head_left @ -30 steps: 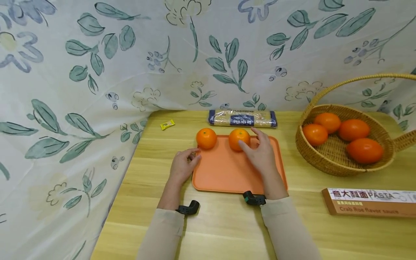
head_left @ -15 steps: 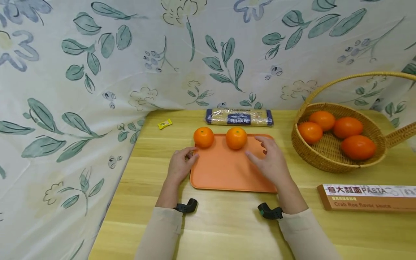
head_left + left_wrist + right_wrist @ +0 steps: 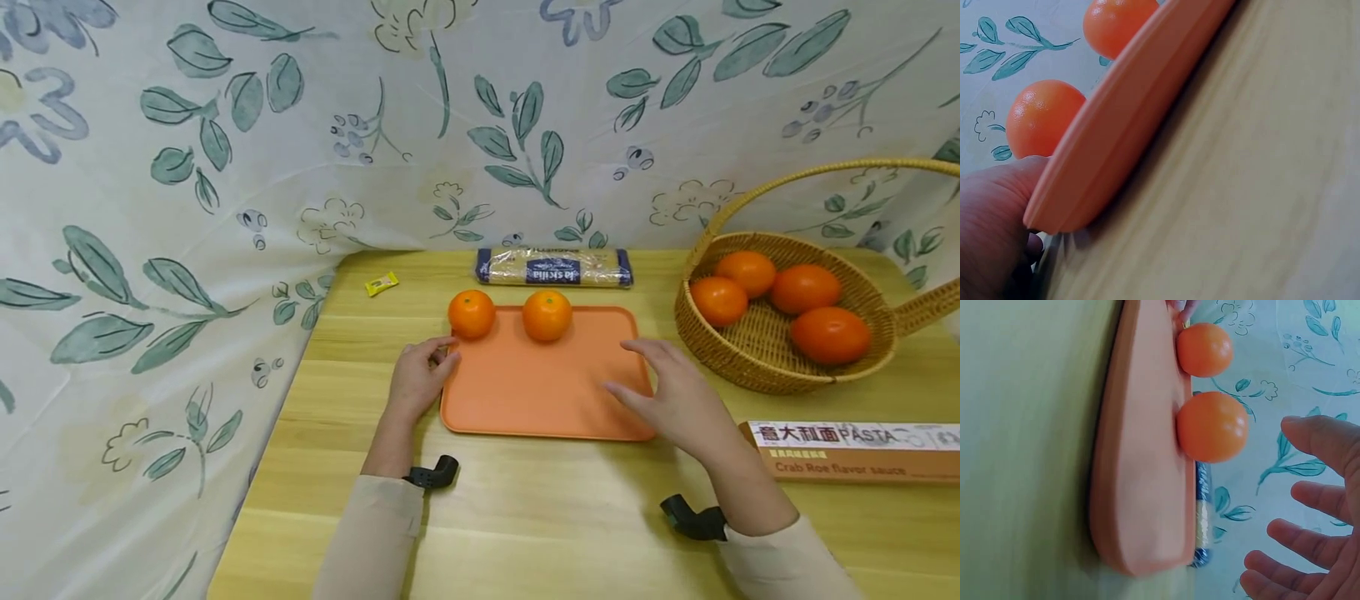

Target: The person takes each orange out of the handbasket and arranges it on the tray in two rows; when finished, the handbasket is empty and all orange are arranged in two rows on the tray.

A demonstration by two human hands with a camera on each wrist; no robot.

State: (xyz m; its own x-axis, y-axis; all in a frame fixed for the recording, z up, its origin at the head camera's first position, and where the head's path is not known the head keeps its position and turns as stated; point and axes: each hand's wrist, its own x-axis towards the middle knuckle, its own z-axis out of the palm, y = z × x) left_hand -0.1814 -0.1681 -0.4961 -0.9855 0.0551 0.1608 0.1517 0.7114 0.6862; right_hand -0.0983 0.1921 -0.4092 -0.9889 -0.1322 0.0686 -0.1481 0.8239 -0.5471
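An orange-coloured tray (image 3: 547, 392) lies on the wooden table, with one orange (image 3: 472, 314) at its far left corner and a second orange (image 3: 547, 315) at the far edge. My left hand (image 3: 418, 377) holds the tray's left rim. In the left wrist view the thumb side of that hand goes over the rim, and a fingertip (image 3: 1034, 244) shows below it. My right hand (image 3: 678, 400) hovers over the tray's right edge, fingers spread and nothing in them. The right wrist view shows these fingers (image 3: 1310, 540) apart from both oranges.
A wicker basket (image 3: 750, 367) with several orange-red fruits stands at the right. In front of it lies a pasta box (image 3: 862, 462). Behind the tray is a spaghetti packet (image 3: 555, 268); a small yellow wrapped sweet (image 3: 382, 284) lies at the back left. A floral cloth (image 3: 225, 167) hangs behind.
My right hand has let go of the second orange, leaving it on the tray, and moved right and toward me. My left hand stays at the tray's left rim.
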